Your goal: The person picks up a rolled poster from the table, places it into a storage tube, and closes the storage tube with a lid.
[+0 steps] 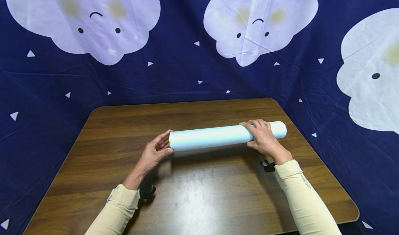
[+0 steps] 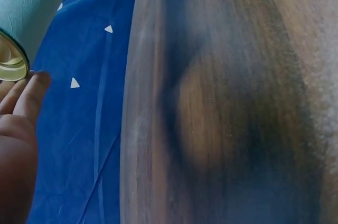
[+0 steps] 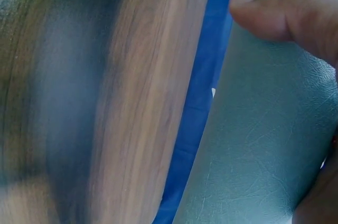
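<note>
A long pale blue roll (image 1: 212,138) with a finely creased surface is held level above the wooden table. My left hand (image 1: 156,151) holds its left end, thumb at the lower rim and fingers at the upper. Seen from the left wrist, that end of the roll (image 2: 37,12) is hollow, with a yellowish inner wall, and fingers of the left hand (image 2: 21,123) lie against the rim. Nearer the other end, my right hand (image 1: 263,138) grips the roll from above. In the right wrist view, the thumb of the right hand (image 3: 301,18) lies across the roll (image 3: 253,129).
The brown wooden table (image 1: 199,186) has rounded corners and a glossy reflection near its front. A dark blue cloth (image 1: 177,75) with white clouds and triangles hangs behind it and along its sides.
</note>
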The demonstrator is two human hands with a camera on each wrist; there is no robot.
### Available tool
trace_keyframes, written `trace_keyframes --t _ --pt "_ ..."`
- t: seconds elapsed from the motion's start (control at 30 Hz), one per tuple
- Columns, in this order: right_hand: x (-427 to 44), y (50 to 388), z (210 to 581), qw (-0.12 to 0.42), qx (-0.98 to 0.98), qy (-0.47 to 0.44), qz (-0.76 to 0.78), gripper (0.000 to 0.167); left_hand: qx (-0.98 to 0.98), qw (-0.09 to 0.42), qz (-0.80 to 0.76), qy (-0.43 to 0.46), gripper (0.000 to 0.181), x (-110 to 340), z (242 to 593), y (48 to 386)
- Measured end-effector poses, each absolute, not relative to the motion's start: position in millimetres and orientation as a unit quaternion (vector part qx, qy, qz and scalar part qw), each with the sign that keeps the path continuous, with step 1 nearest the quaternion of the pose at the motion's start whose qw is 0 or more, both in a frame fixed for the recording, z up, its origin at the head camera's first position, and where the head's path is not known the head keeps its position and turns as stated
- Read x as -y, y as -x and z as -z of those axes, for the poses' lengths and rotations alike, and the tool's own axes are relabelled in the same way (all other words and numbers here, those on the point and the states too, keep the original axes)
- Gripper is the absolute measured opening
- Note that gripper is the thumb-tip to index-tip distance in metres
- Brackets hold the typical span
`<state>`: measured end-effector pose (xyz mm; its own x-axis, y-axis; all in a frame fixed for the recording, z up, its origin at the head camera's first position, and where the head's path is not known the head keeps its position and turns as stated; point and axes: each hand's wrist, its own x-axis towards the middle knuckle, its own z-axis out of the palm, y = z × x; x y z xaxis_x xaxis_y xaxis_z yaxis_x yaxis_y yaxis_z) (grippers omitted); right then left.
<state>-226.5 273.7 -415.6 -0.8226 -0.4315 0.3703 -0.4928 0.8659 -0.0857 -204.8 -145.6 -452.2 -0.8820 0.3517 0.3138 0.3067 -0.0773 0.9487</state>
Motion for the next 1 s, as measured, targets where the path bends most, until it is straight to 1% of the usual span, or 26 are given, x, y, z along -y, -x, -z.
trace_keyframes --t 0.2,0.47,0.7,1.0 --pt "-273.5 225.4 414.2 0.169 0.952 -0.242 -0.087 0.079 -0.697 0.005 -0.674 -0.246 0.071 145.2 453.3 207.2" --pt "-273.7 224.7 415.1 0.17 0.951 -0.245 -0.086 0.078 -0.743 -0.006 -0.63 -0.225 0.069 146.5 455.0 210.8" --pt "-275.1 223.6 414.5 0.165 0.952 -0.244 -0.086 0.077 -0.777 -0.036 -0.589 -0.219 0.071 145.5 453.9 211.8" --pt "-271.4 223.6 412.4 0.171 0.952 -0.239 -0.083 0.078 -0.782 -0.044 -0.583 -0.215 0.067 147.7 459.1 212.7"
